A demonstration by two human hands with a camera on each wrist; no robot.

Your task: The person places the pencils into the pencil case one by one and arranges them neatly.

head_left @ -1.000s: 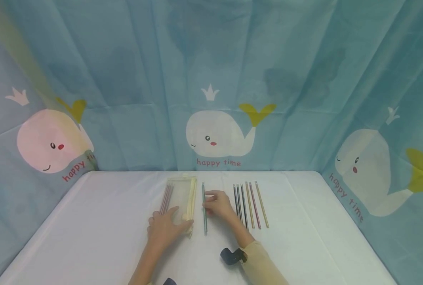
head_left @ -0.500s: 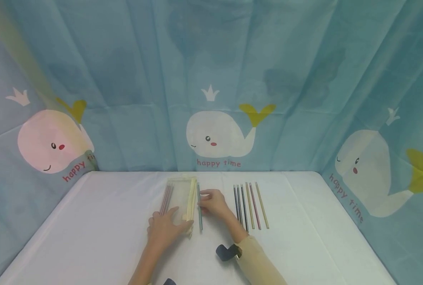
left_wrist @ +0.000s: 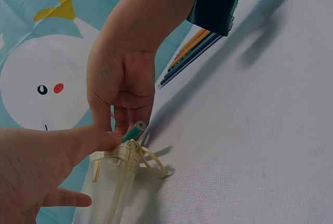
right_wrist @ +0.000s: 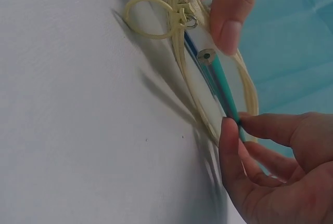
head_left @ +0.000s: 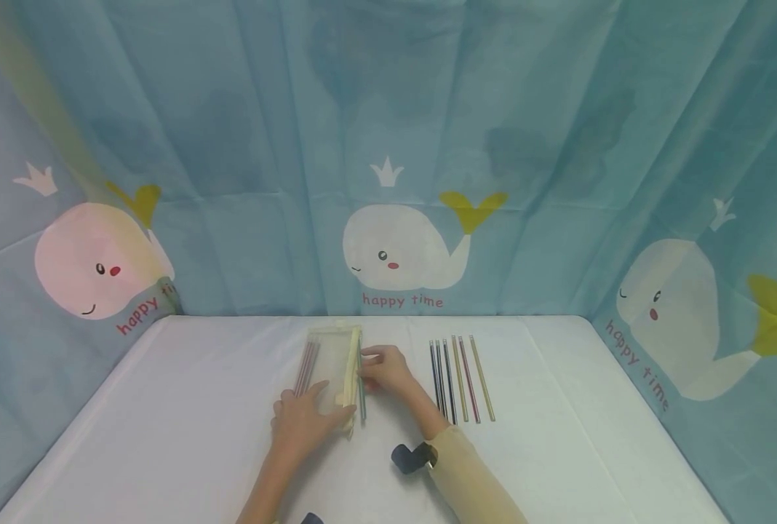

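A pale translucent zippered pencil case [head_left: 331, 356] lies on the table, with several reddish pencils [head_left: 305, 367] showing through its left side. My left hand [head_left: 303, 422] grips it across the near end, thumb at the zipper edge. In the right wrist view the zippered mouth gapes beneath that thumb [right_wrist: 229, 34], and dark blue shows inside. My right hand [head_left: 387, 370] pinches a teal pencil [right_wrist: 225, 89] between thumb and fingertips. The pencil lies lengthwise along the mouth, its flat end with the round core near the zipper pull loop [right_wrist: 148, 18].
To the right of my right hand, dark pencils [head_left: 438, 378], yellow pencils [head_left: 482, 378] and a red pencil [head_left: 469, 380] lie in a row on the white tabletop [head_left: 559, 437]. A blue whale-print curtain [head_left: 401, 145] stands behind and at both sides.
My right hand has carried the teal pencil left, from beside the pencil case to its zippered mouth. My left hand has stayed in place on the case.
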